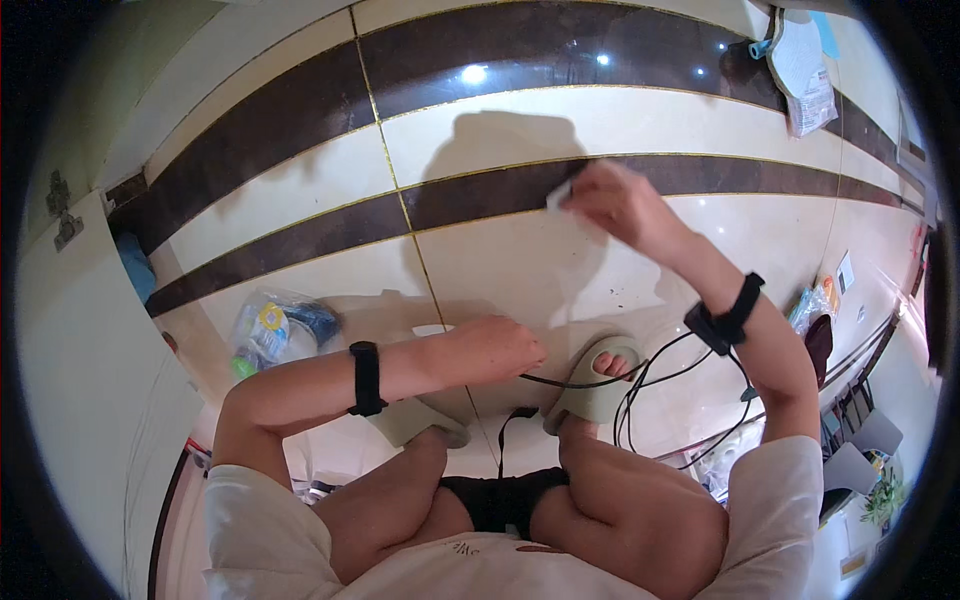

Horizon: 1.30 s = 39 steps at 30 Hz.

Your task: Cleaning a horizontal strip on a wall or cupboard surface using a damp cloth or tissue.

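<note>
My right hand [619, 206] is raised ahead of me, its fingers pinched on a small white piece [559, 197], blurred and possibly paper or tissue. Below it lie tiles with a dark brown band [480, 196] edged in gold lines. My left hand [499, 349] is curled in front of my knees, back upward; its palm is hidden, so whether it holds anything does not show. A white flat scrap [429, 330] shows beside the left wrist. Black straps circle both wrists, and a black cable [577, 385] runs from near my left hand toward the right wrist device [709, 328].
Bagged items in clear plastic [281, 330] lie at left, near a white door [97, 360]. Sage-green slippers [600, 382] are on my feet. A white pad and packet [806, 82] sit at upper right. Plastic bags [814, 307] and grey chairs [851, 465] stand at right.
</note>
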Tool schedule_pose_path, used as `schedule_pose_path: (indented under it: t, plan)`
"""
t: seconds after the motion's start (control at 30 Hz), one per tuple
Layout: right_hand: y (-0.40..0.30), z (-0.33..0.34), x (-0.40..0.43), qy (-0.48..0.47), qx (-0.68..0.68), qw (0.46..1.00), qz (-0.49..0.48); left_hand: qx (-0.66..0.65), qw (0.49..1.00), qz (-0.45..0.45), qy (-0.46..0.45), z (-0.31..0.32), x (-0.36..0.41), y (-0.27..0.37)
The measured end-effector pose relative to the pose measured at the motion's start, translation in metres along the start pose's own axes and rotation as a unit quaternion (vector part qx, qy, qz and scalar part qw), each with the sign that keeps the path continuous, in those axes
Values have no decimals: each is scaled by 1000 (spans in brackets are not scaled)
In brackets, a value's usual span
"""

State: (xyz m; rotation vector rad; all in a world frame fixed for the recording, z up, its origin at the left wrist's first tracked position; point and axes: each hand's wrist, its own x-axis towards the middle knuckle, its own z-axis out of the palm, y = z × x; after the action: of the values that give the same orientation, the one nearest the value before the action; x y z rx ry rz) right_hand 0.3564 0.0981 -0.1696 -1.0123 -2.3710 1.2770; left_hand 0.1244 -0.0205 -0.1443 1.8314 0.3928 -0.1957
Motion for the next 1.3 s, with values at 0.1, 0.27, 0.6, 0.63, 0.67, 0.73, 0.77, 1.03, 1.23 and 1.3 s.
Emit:
schedule_pose_path:
  t: [0.1, 0.27, 0.6, 0.63, 0.67, 0.73, 0.77, 1.03, 1.23, 1.3]
  plan:
    - [24, -14, -2, 51, 15, 991, 121, -2, 1000, 10, 0, -2, 1, -1]
    - [71, -112, 73, 295, -171, 933, 115, 15, 999, 7, -33, 0, 10, 2]
    - [18, -12, -9, 41, -59, 997, -33, 24, 999, 8, -35, 5, 9, 1]
    - [6, -4, -25, 18, -12, 1000, 6, 13, 1000, 6, -25, 7, 7, 0]
    - [2, -5, -29, 14, -32, 999, -4, 2, 1000, 3, -16, 9, 4, -2]
    - [15, -22, -38, 100, -46, 993, 41, -1, 1000, 20, 4, 14, 4, -4]
    - [36, -41, -35, 193, -37, 977, 88, -4, 999, 33, 25, 15, 6, -1]
    - [111, -105, -20, 271, -215, 929, 132, -13, 999, -22, -27, 11, 9, 9]
    - [3, 5, -80, 156, -19, 984, 85, 1, 999, -25, 33, 17, 8, 16]
    - [10, 1, -86, 190, -56, 978, 63, 11, 999, -40, 18, 20, 6, 24]
